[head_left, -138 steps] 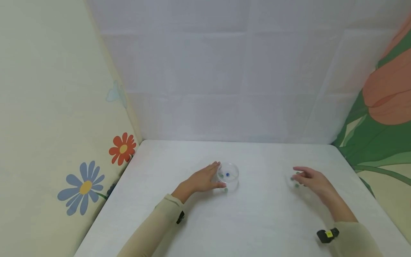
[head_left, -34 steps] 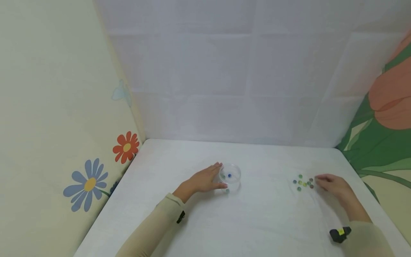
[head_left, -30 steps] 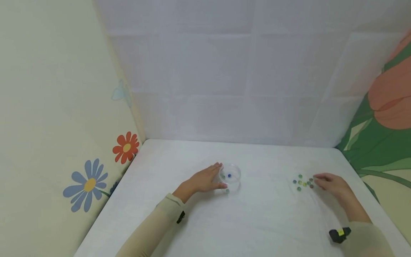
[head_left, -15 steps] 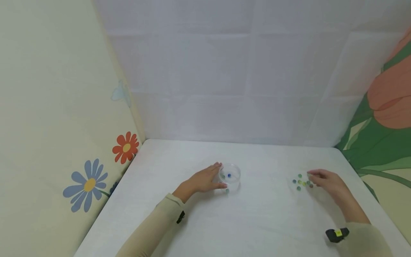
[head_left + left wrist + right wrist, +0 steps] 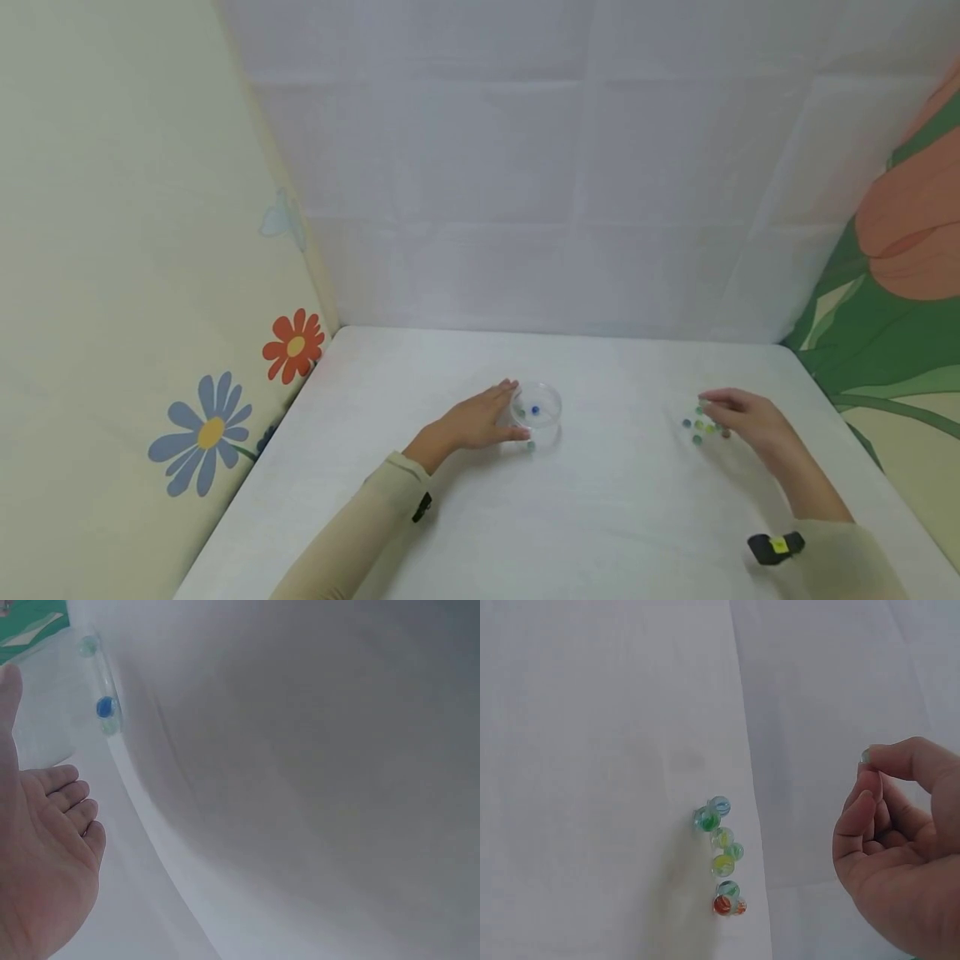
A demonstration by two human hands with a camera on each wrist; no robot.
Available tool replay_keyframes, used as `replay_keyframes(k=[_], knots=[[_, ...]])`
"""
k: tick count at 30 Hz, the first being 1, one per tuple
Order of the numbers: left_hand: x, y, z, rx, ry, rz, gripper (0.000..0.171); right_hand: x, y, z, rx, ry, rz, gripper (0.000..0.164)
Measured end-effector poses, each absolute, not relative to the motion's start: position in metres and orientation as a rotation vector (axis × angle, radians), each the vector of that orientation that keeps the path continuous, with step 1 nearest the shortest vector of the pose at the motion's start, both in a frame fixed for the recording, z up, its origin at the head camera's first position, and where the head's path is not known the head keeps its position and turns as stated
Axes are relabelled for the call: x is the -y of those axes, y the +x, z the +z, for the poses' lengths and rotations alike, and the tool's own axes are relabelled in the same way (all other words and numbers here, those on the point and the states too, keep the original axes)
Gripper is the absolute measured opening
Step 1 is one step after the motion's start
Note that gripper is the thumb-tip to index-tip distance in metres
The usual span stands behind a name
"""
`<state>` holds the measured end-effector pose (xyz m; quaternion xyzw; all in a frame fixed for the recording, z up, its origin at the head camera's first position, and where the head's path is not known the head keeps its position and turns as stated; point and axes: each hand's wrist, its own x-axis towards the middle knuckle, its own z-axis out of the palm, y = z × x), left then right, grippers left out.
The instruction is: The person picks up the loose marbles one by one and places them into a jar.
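Note:
In the head view my left hand (image 5: 472,419) holds a clear round cup (image 5: 551,408) between thumb and fingers, at its left side. A blue marble (image 5: 106,706) and greenish marbles (image 5: 88,646) lie at the bottom of the cup in the left wrist view. Over on the right, my right hand (image 5: 753,421) pinches a small pale glass marble (image 5: 865,756) between thumb and forefinger, raised above the table. The other fingers of this hand are curled in. Beneath it lies a loose group of glass marbles: a green one (image 5: 707,819), a yellow one (image 5: 722,865), a red one (image 5: 722,904) and others.
A white cloth covers the table (image 5: 600,517), with a white sheet (image 5: 465,167) hanging behind. The left wall (image 5: 112,292) bears flower prints; a big tulip print (image 5: 915,217) covers the right side. The table's back edge runs behind both hands.
The right hand has come from the right edge of the marble group, rising and moving left over it with the pinched marble. The left hand and the cup have stayed in place.

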<state>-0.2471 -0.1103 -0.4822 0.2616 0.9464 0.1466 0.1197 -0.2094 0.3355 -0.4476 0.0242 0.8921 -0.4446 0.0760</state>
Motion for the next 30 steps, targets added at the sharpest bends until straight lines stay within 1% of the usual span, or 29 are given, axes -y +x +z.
replay_keyframes(k=[12, 23, 30], knots=[[0.111, -0.246, -0.484, -2.766, 0.78, 0.453, 0.103, -0.311, -0.21, -0.441, -2.657, 0.071, -1.299, 0.056], [0.111, -0.247, -0.486, -2.771, 0.785, 0.434, 0.103, -0.289, -0.213, -0.435, -2.664, 0.023, -1.34, 0.047], [0.111, -0.246, -0.485, -2.773, 0.776, 0.45, 0.102, -0.274, -0.217, -0.436, -2.672, 0.024, -1.349, 0.044]])
